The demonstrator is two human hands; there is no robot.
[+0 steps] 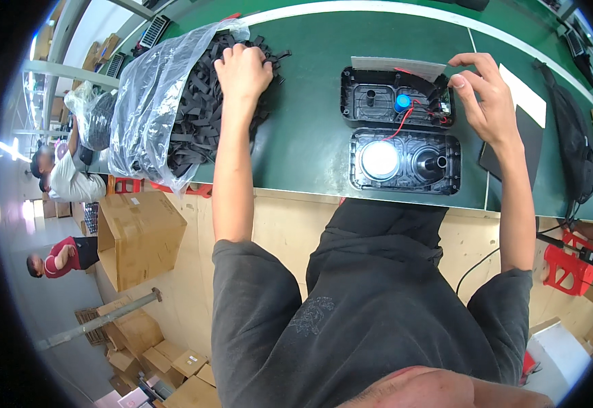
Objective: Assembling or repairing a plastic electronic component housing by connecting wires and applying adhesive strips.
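My left hand (243, 71) rests on a heap of black strap pieces (198, 119) spilling from a clear plastic bag (140, 109), its fingers curled; whatever they hold is hidden. My right hand (483, 95) hovers beside the upper black housing (358, 112), fingers bent but apart, holding nothing. That housing contains a blue cylinder (402, 103), red wires and a small board, with a grey strip (398, 66) along its back edge. Below it lies a second black housing (453, 183) with a white round part (380, 160) and a tube fitting (432, 163).
The green bench (303, 122) carries white and dark sheets (531, 102) and a black bag (568, 149) at right, bundled plastic at left. Two other people (72, 177) (62, 258) are at left, near a large carton (140, 241). A red stool (565, 272) and cable sit lower right.
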